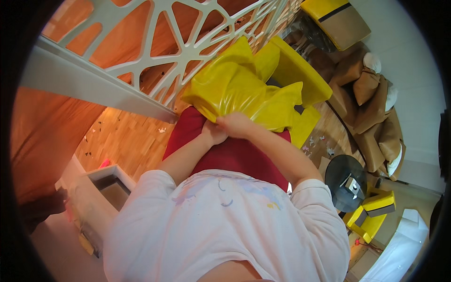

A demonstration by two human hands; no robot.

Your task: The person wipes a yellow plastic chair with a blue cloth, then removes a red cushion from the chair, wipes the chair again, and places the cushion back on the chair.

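Observation:
A glossy yellow cushion cover (229,84), wrinkled and bulging, lies across my knees and reaches towards a yellow armchair (299,70). Both my hands meet at its near edge, above my red trousers (232,155). My left hand (215,133) is at the cover's lower corner, its fingers partly hidden. Pressed against it, my right hand (234,124) pinches the same corner and is slightly blurred. What lies between the fingertips cannot be seen.
A white lattice partition (190,49) stands at the upper left. At the right are a brown sofa (370,123) with cushions, a round dark table (345,183) and a small yellow chair (373,222). A white open box (105,176) sits at the lower left. Scraps litter the wooden floor (123,137).

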